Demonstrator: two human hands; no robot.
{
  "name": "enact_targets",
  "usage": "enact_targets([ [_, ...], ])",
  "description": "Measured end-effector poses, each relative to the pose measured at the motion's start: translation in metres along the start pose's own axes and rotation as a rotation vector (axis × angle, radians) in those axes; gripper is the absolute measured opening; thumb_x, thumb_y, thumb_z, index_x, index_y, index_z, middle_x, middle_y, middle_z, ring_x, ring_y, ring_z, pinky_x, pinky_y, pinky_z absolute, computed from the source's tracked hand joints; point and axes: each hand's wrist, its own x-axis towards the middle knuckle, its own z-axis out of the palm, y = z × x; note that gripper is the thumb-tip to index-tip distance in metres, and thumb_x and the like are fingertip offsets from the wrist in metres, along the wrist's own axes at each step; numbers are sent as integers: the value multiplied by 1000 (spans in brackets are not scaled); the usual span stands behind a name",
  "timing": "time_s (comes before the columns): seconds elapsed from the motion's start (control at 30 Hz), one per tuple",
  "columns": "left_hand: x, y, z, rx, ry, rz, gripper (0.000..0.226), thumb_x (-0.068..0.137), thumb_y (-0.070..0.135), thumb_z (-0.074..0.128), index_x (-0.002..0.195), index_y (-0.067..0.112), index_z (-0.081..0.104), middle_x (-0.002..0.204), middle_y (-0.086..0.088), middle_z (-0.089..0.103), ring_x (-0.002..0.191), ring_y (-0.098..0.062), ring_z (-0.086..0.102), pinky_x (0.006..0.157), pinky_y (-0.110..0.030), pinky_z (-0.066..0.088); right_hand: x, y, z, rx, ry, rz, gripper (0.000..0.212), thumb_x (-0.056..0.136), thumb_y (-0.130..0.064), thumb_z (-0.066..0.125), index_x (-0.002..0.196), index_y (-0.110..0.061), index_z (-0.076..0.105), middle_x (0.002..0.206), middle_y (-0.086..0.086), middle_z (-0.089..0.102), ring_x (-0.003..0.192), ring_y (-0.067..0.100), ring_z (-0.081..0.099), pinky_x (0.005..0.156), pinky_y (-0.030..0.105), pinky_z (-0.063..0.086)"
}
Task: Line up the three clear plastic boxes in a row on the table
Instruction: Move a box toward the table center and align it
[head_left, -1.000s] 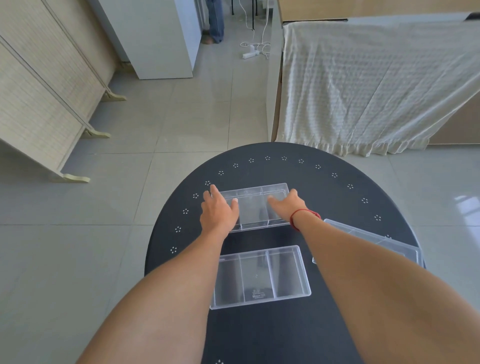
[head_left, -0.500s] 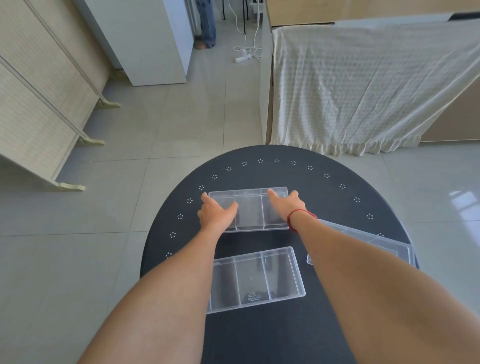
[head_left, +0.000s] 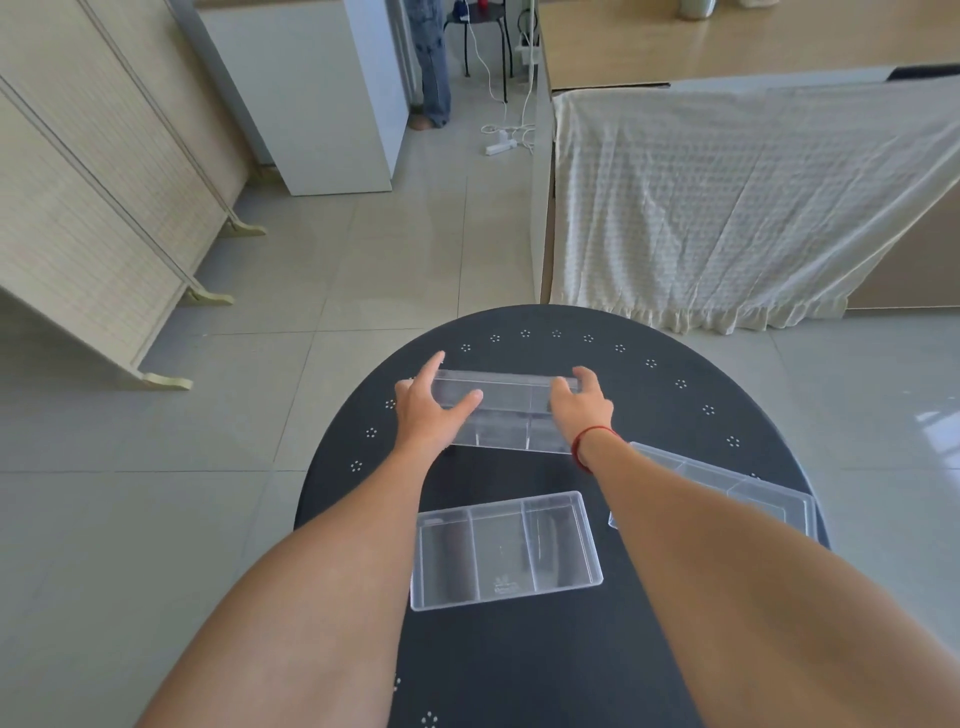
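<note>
Floor (head_left: 322, 270): pale grey tiles, glossy, daylight glare at the right edge; folding screen (head_left: 78, 197): beige woven panels on curved feet, left side; white cabinet (head_left: 311, 93): far centre-left; cream cloth (head_left: 727, 208): wrinkled, draped over furniture at right, hem near the floor; wooden counter (head_left: 701, 47): behind the cloth; white power strip (head_left: 501, 148) with trailing cables on the floor; black stool (head_left: 480, 26): far back.

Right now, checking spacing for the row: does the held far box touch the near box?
Apart. The head view shows bare table between the far box and near box.
</note>
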Motion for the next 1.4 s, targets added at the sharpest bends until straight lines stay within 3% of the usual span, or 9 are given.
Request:
enact_targets([
  [0.13,-8,-8,0,107,22,48,55,78,29,79,128,28,55,117,-1,33,98,-16,47,91,-25,45,-2,0,1,31,19,-43,24,94,-28,42,94,-9,57,95,8,54,75,25,45,69,29,36],
  [0.23,-16,-17,1,104,54,1,44,71,27,85,105,21,58,113,1,32,94,-17,48,82,-25,46,0,4,3,-55,52,-63,40,88,-23,49,52,-16,33,56,1,36,52,19,31,56,28,36],
  [0.3,-20,-22,2,106,36,-27,48,69,37,85,101,20,55,114,2,32,94,-14,47,80,-24,43,-1,7,8,-119,16,-40,21,86,-18,56,65,-14,54,72,5,52,58,17,39,67,30,43],
  [0.33,-23,-24,4,106,29,-38,49,70,43,83,102,18,54,115,2,32,95,-13,47,80,-24,42,-3,9,10,-145,1,-44,11,86,-17,60,92,-10,65,96,8,59,69,17,47,74,31,46],
  [0.43,-25,-30,7,140,40,-69,48,77,49,74,101,12,56,121,1,42,94,-14,45,78,-25,40,0,19,14,-190,-35,-26,57,84,-12,63,139,-8,47,140,13,43,85,23,53,87,31,51],
  [0.7,-23,-43,13,286,-57,-152,39,82,34,73,111,17,53,123,-6,45,95,-22,52,78,-32,46,-3,37,21,-418,-88,-49,55,84,-3,62,136,-11,48,140,16,32,99,34,60,94,37,52],
  [0.83,-14,-36,13,525,6,28,45,79,33,74,118,20,55,134,-4,43,120,-25,47,83,-35,46,-1,32,26,-667,-63,-275,63,81,-9,67,140,-17,45,157,15,23,143,34,29,113,45,36],
  [1.0,0,-31,21,596,-180,55,72,81,46,71,143,23,42,160,-1,22,144,-22,29,102,-42,43,5,21,36,-850,-208,-352,58,86,-25,66,140,-17,48,155,13,26,143,30,27,114,40,34],
  [1.4,70,-26,24,547,-185,89,77,81,47,69,146,24,35,163,-2,11,145,-23,29,104,-43,42,51,-5,59,-789,-160,-370,73,88,-41,63,151,-23,31,164,9,6,152,29,4,124,42,18],
])
